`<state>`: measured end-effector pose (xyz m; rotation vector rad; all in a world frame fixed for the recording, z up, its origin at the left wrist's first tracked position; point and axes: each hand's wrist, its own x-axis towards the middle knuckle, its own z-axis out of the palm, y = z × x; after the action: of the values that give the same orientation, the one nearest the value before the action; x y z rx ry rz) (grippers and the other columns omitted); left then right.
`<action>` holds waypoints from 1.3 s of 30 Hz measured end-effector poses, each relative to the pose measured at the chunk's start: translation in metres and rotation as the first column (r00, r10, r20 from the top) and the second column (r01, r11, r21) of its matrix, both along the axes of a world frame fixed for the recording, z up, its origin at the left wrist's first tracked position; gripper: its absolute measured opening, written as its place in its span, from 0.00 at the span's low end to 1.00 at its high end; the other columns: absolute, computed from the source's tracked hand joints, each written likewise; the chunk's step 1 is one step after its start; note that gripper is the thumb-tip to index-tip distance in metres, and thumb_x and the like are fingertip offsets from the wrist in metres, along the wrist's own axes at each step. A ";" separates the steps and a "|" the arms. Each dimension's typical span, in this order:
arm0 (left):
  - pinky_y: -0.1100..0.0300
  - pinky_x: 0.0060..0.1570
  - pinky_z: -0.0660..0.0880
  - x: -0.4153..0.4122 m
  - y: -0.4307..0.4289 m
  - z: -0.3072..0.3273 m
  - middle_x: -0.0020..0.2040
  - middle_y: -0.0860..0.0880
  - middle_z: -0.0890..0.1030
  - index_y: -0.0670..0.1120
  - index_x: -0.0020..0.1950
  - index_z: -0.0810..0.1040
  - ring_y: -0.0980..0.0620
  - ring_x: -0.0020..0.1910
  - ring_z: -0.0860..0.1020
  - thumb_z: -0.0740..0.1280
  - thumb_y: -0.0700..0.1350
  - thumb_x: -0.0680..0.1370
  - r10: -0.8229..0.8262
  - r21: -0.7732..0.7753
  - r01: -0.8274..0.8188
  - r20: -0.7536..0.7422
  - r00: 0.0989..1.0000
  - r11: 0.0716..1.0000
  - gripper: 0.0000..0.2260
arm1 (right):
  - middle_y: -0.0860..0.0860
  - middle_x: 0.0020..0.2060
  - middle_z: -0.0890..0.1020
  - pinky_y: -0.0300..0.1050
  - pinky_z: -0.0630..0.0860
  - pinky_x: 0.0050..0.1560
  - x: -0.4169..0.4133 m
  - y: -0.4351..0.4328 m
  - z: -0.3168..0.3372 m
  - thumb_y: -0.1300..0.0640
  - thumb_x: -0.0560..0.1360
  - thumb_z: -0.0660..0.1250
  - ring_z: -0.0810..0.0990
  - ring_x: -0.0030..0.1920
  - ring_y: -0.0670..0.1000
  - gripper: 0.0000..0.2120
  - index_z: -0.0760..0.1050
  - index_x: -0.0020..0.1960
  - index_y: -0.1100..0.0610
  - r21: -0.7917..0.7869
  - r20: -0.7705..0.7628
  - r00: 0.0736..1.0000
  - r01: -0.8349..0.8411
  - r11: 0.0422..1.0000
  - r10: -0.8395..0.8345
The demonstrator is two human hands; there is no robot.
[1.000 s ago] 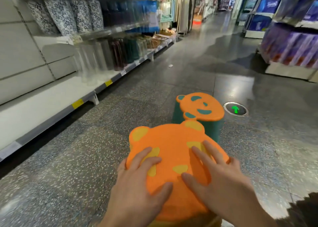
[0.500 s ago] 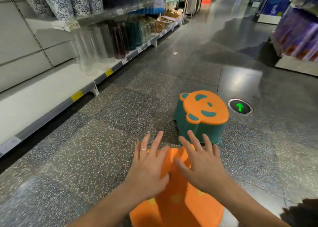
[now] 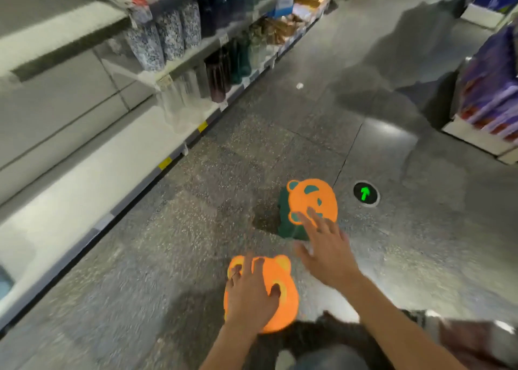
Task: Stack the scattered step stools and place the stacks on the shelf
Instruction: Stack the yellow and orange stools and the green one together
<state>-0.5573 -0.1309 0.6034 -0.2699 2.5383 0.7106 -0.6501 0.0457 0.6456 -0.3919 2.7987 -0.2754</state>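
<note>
An orange bear-shaped step stool point(image 3: 283, 302) with yellow patches sits on the floor in front of me. My left hand point(image 3: 249, 294) lies flat on its top with fingers spread, not gripping. Farther ahead stands a second stool point(image 3: 308, 201) with an orange bear top and dark green base. My right hand point(image 3: 325, 246) hovers open just in front of it, fingertips over the near edge of its top. The low white shelf point(image 3: 84, 179) runs along the left side, its near stretch bare.
Bottles and patterned containers point(image 3: 173, 39) fill the upper and farther shelf sections on the left. A round floor light with a green arrow point(image 3: 365, 194) sits right of the green stool. A display of purple packs point(image 3: 493, 98) stands at the right.
The view has pulled back and blurred. My right hand left the orange stool and reached forward to the green-based stool. My left hand stays on the orange stool.
</note>
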 end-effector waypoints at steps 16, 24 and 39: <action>0.45 0.69 0.71 -0.221 0.279 -0.134 0.84 0.57 0.36 0.57 0.83 0.36 0.41 0.80 0.63 0.58 0.66 0.77 0.521 0.002 -0.527 0.154 0.840 0.850 0.43 | 0.46 0.83 0.39 0.64 0.64 0.69 -0.303 0.214 -0.148 0.36 0.81 0.51 0.58 0.78 0.62 0.35 0.38 0.82 0.39 0.155 0.294 0.844 -0.505 0.849 0.448; 0.34 0.59 0.77 -0.317 0.347 -0.294 0.84 0.55 0.33 0.58 0.83 0.40 0.33 0.76 0.65 0.61 0.66 0.79 0.603 -0.029 -0.604 0.114 0.790 0.797 0.41 | 0.47 0.83 0.39 0.63 0.73 0.62 -0.400 0.258 -0.330 0.35 0.80 0.54 0.65 0.73 0.63 0.38 0.37 0.82 0.40 0.153 0.308 0.747 -0.650 0.745 0.588; 0.38 0.77 0.57 -0.354 0.352 -0.457 0.84 0.56 0.35 0.54 0.82 0.61 0.43 0.82 0.53 0.74 0.66 0.70 0.876 0.286 -0.828 -0.131 0.465 0.482 0.45 | 0.34 0.80 0.35 0.76 0.70 0.63 -0.483 0.204 -0.484 0.26 0.61 0.70 0.50 0.76 0.65 0.53 0.48 0.79 0.32 -0.033 0.303 0.647 -0.727 0.686 0.700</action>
<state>-0.9110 0.2213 0.1465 -1.5841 2.4084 1.4172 -1.1333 0.2499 0.1617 -1.2751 2.1290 -0.0077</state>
